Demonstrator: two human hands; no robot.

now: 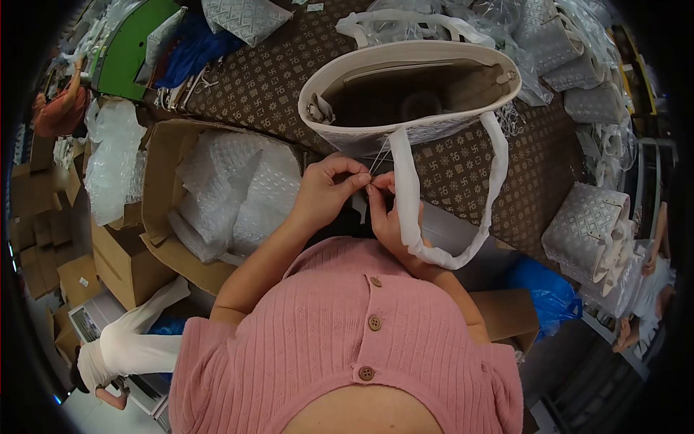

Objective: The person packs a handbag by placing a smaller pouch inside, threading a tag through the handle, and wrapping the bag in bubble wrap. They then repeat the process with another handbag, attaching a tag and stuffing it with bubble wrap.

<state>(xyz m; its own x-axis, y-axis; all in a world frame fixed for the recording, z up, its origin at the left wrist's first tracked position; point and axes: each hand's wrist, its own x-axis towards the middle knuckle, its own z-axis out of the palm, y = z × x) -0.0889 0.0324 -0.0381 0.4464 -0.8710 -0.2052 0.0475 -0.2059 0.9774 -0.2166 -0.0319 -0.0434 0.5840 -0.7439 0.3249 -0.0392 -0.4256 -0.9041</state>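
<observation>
A large handbag [408, 130] with pale trim and a dark interior stands upright, its mouth facing up. Its near handle, wrapped in white padding [406, 195], hangs down toward me. From near that handle's base a thin string [380, 156] runs down to my fingertips. My left hand [329, 189] pinches the string between thumb and forefinger. Close against it, my right hand [385, 210] has its fingers closed at the string's end, partly hidden behind the wrapped handle. Whether a small piece such as a tag hangs on the string, I cannot make out.
A cardboard box [163, 181] with bubble wrap [249, 192] sits at left. The brown patterned table [463, 184] extends beyond the handbag. Silver-grey patterned bags [585, 228] line the right side, near a blue plastic bag [546, 293]. Other people are at the far left, lower left and right edges.
</observation>
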